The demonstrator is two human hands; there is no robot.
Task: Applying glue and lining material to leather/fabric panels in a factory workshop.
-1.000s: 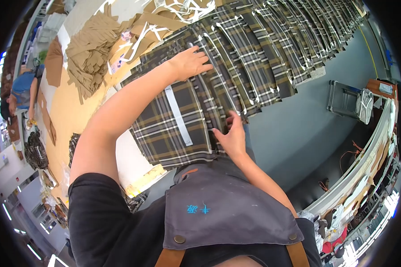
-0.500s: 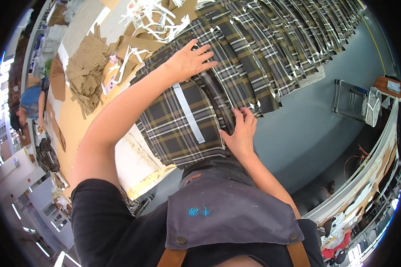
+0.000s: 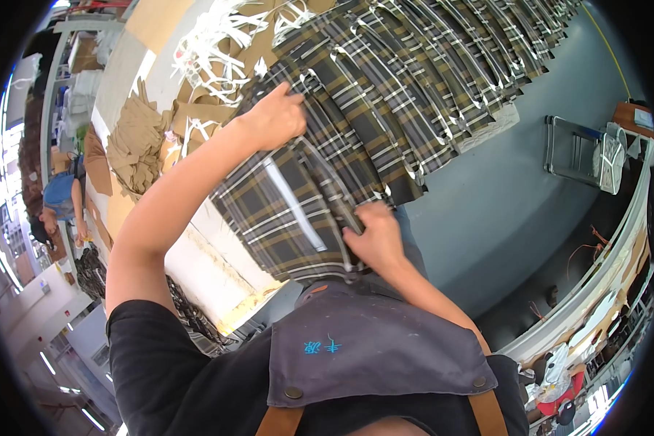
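Note:
In front of me lies a plaid fabric panel [image 3: 269, 225] in dark grey, olive and white, with a pale strip [image 3: 294, 203] across it. My left hand [image 3: 277, 116] is closed on the panel's far edge, fingers curled under. My right hand [image 3: 376, 236], slightly blurred, pinches the same folded edge at the near end, close to my apron. Just beyond, more plaid panels [image 3: 374, 102] overlap in a long row running to the upper right, with small white bits along their edges.
Brown fabric pieces [image 3: 134, 142] and tangled white strips [image 3: 218, 51] lie on the table's far left. Past the table's right side is a grey floor [image 3: 479, 225] with a metal-framed cart [image 3: 578, 156]. Another person [image 3: 62, 196] works at the left.
Both hands have closed on the panel's edge and drawn it toward me and slightly left. The fabric row has shifted left in view.

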